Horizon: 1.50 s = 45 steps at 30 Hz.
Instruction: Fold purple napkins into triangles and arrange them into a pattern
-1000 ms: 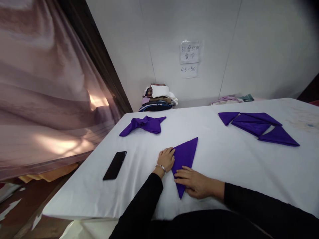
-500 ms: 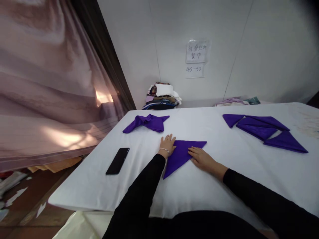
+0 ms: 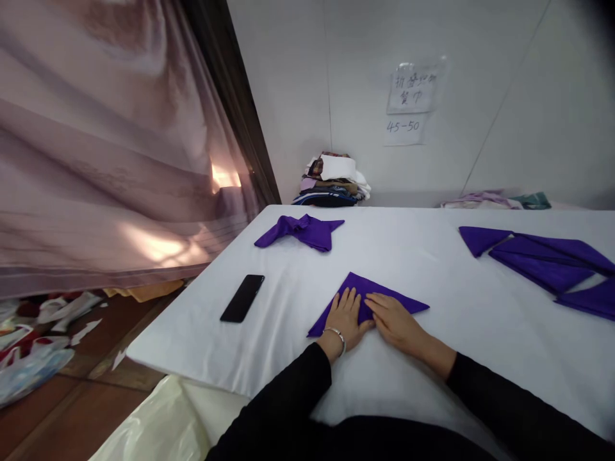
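Note:
A purple cloth (image 3: 362, 284) folded into a triangle lies on the white-covered table in front of me, its point turned away from me. My left hand (image 3: 344, 320) rests flat on its left half, fingers spread, with a bracelet at the wrist. Close beside it, my right hand (image 3: 394, 322) lies palm down on the right half, its fingers extended. The cloth's near edge is partly hidden under both hands. Farther back on the left sits a loose, rumpled purple cloth (image 3: 311, 232).
A black phone (image 3: 243, 298) lies on the white tablecloth (image 3: 192, 346) to the left. Several folded purple cloths (image 3: 542, 261) are at the right. Stacked clothes (image 3: 331, 182) stand beyond the far edge; a pink curtain (image 3: 120, 160) hangs at the left.
The triangular cloth has turned so its point faces away. My hands have moved nearer together and toward me on it. The view has shifted left.

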Each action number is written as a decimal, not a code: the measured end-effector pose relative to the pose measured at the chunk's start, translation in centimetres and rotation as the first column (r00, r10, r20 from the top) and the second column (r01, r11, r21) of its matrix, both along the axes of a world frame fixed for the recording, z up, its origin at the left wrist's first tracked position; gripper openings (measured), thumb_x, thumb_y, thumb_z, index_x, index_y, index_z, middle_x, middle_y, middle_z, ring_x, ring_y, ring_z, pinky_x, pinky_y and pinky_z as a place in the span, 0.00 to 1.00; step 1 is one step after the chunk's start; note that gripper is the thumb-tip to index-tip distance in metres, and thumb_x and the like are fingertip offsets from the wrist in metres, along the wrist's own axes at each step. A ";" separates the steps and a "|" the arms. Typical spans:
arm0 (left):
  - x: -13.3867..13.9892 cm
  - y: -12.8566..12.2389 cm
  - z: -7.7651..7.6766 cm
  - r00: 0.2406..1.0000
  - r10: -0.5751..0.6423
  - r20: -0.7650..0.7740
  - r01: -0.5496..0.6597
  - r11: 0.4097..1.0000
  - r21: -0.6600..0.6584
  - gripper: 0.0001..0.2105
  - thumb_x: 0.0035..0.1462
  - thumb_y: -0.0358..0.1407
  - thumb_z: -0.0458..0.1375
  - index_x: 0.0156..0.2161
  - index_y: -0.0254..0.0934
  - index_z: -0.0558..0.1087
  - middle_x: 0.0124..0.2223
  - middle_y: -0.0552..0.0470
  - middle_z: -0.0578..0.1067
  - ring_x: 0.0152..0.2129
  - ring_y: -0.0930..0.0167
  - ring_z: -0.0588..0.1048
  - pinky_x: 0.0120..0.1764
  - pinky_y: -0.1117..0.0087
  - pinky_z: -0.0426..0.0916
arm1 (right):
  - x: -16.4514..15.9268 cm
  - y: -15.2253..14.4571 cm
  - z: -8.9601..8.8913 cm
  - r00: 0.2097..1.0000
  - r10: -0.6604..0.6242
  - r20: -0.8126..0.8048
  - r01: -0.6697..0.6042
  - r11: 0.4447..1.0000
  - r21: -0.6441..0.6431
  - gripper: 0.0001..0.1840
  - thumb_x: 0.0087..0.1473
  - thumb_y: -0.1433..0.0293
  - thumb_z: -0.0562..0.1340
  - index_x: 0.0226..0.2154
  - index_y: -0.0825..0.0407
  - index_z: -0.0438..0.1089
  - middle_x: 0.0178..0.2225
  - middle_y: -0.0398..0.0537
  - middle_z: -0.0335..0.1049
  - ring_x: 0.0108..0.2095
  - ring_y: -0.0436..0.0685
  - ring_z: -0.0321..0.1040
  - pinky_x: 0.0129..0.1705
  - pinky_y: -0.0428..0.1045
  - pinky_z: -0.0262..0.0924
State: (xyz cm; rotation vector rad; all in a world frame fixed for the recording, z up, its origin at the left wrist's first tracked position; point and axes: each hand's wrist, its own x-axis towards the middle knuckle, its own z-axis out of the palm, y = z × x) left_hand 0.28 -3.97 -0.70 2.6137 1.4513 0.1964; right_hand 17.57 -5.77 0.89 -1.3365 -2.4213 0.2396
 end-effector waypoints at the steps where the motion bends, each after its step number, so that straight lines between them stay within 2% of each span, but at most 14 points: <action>1: -0.1 0.1 0.1 1.000 -0.011 -0.003 0.011 1.000 -0.010 0.31 0.58 0.50 0.39 0.61 0.31 0.49 0.64 0.43 0.50 0.61 0.62 0.43 0.60 0.56 0.40 | -0.5 0.5 0.1 0.999 0.041 -0.022 -0.042 0.999 -0.011 0.24 0.58 0.69 0.48 0.56 0.55 0.57 0.58 0.55 0.55 0.58 0.60 0.50 0.56 0.60 0.47; 4: 0.0 0.0 0.3 1.000 -0.026 -0.008 0.025 0.999 -0.040 0.29 0.59 0.45 0.40 0.62 0.32 0.47 0.64 0.45 0.49 0.61 0.63 0.40 0.60 0.56 0.39 | -1.4 1.6 -0.4 0.991 0.135 -0.013 -0.136 0.988 -0.078 0.30 0.59 0.59 0.48 0.61 0.52 0.47 0.62 0.52 0.46 0.61 0.60 0.40 0.59 0.62 0.38; 8: -0.1 -0.5 0.5 0.999 -0.019 0.026 0.020 0.999 -0.030 0.31 0.58 0.48 0.40 0.63 0.31 0.45 0.64 0.44 0.48 0.61 0.63 0.40 0.60 0.56 0.39 | -0.3 2.7 -1.8 0.984 0.169 0.048 -0.163 0.980 -0.117 0.35 0.57 0.52 0.48 0.62 0.48 0.42 0.63 0.51 0.41 0.62 0.60 0.38 0.60 0.63 0.34; 16: -0.3 -0.9 0.8 0.996 0.016 0.084 -0.011 0.998 -0.058 0.34 0.57 0.54 0.36 0.63 0.34 0.46 0.64 0.46 0.48 0.61 0.61 0.42 0.60 0.54 0.41 | 4.9 3.8 -4.5 0.990 0.050 0.130 -0.045 0.998 -0.041 0.33 0.56 0.51 0.48 0.61 0.42 0.43 0.62 0.46 0.43 0.61 0.63 0.38 0.59 0.65 0.36; 21: -0.8 -1.2 1.2 0.992 0.015 0.122 -0.006 0.997 -0.076 0.35 0.57 0.55 0.36 0.62 0.34 0.47 0.64 0.45 0.48 0.61 0.64 0.42 0.61 0.55 0.40 | 6.2 3.8 -5.1 0.987 -0.009 0.158 0.014 0.999 -0.032 0.33 0.55 0.50 0.48 0.61 0.40 0.42 0.62 0.42 0.42 0.61 0.63 0.38 0.59 0.65 0.37; 24: -2.1 -1.7 1.3 0.992 0.047 0.114 -0.037 0.995 -0.089 0.34 0.57 0.55 0.37 0.63 0.35 0.46 0.64 0.46 0.48 0.61 0.64 0.41 0.60 0.52 0.37 | 6.3 3.9 -5.5 0.985 -0.008 0.172 0.013 1.000 -0.028 0.33 0.55 0.50 0.47 0.61 0.40 0.41 0.62 0.40 0.40 0.61 0.62 0.38 0.60 0.65 0.37; 27: -4.4 -2.3 1.1 0.988 0.131 0.082 -0.124 0.988 -0.095 0.34 0.57 0.55 0.38 0.63 0.37 0.44 0.65 0.48 0.47 0.61 0.62 0.41 0.60 0.50 0.37 | 6.4 4.0 -5.9 0.987 -0.008 0.163 0.011 1.000 -0.020 0.34 0.55 0.50 0.48 0.61 0.39 0.41 0.62 0.39 0.41 0.61 0.63 0.38 0.60 0.65 0.37; 30: -6.7 -2.8 0.8 0.975 0.216 0.052 -0.212 0.974 -0.076 0.32 0.57 0.54 0.38 0.63 0.39 0.45 0.65 0.50 0.47 0.61 0.63 0.43 0.60 0.52 0.38 | 6.4 4.2 -6.2 0.988 -0.009 0.152 0.012 1.000 -0.020 0.34 0.54 0.49 0.49 0.61 0.39 0.43 0.62 0.39 0.42 0.61 0.63 0.39 0.59 0.66 0.38; 34: -8.6 -3.1 0.5 0.960 0.279 0.013 -0.278 0.959 -0.053 0.27 0.60 0.50 0.38 0.61 0.41 0.50 0.64 0.51 0.51 0.61 0.66 0.45 0.60 0.52 0.40 | 6.2 4.0 -5.5 0.989 -0.010 0.148 0.015 0.999 -0.034 0.34 0.54 0.49 0.48 0.60 0.41 0.46 0.62 0.41 0.43 0.61 0.64 0.40 0.59 0.66 0.36; 38: -8.7 -2.9 0.7 0.924 0.381 0.041 -0.379 0.924 -0.056 0.24 0.60 0.43 0.42 0.59 0.38 0.55 0.63 0.48 0.55 0.60 0.65 0.49 0.60 0.52 0.42 | 5.8 3.6 -3.8 0.993 -0.026 0.114 0.039 0.993 -0.116 0.34 0.56 0.50 0.46 0.61 0.46 0.47 0.62 0.44 0.44 0.61 0.62 0.39 0.60 0.64 0.35; 41: -8.1 -2.9 0.9 0.891 0.436 0.124 -0.432 0.900 -0.060 0.20 0.59 0.40 0.47 0.56 0.39 0.61 0.60 0.49 0.60 0.59 0.66 0.53 0.59 0.54 0.46 | 5.5 3.9 -2.3 0.994 -0.105 -0.009 0.102 0.982 -0.156 0.32 0.57 0.52 0.45 0.60 0.47 0.47 0.61 0.46 0.49 0.60 0.60 0.46 0.59 0.62 0.41; 45: -7.5 -2.7 1.0 0.891 0.397 0.222 -0.402 0.915 -0.023 0.14 0.57 0.38 0.51 0.48 0.41 0.69 0.57 0.50 0.66 0.56 0.66 0.58 0.58 0.56 0.50 | 4.6 4.9 -0.7 0.979 -0.170 -0.115 0.155 0.979 -0.131 0.29 0.57 0.54 0.48 0.55 0.52 0.59 0.53 0.53 0.63 0.52 0.61 0.59 0.53 0.57 0.53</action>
